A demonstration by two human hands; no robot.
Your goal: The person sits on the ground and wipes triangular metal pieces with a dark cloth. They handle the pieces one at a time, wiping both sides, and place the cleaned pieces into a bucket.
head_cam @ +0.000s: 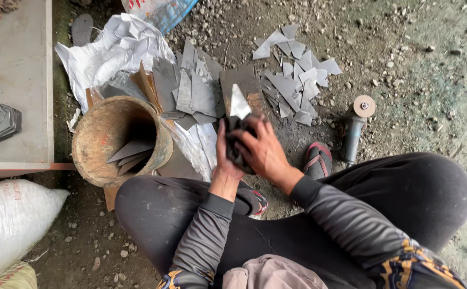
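I crouch over gravelly ground. Both hands meet in front of my knees around a dark cloth (235, 140) wrapped about the base of a pointed, shiny metal blade piece (239, 102) that sticks upward. My left hand (224, 156) grips the cloth from the left, and my right hand (264, 152) closes over it from the right. A pile of grey cut metal pieces (190, 90) lies just beyond the hands, with another scatter of metal pieces (296, 80) to its right.
A worn round bucket (117, 140) holding metal pieces stands to the left. An angle grinder (355, 127) lies on the ground at right. White sacks (8, 223) and crumpled white sheeting (110, 51) lie left. A flat board (14, 80) carries stacked pieces.
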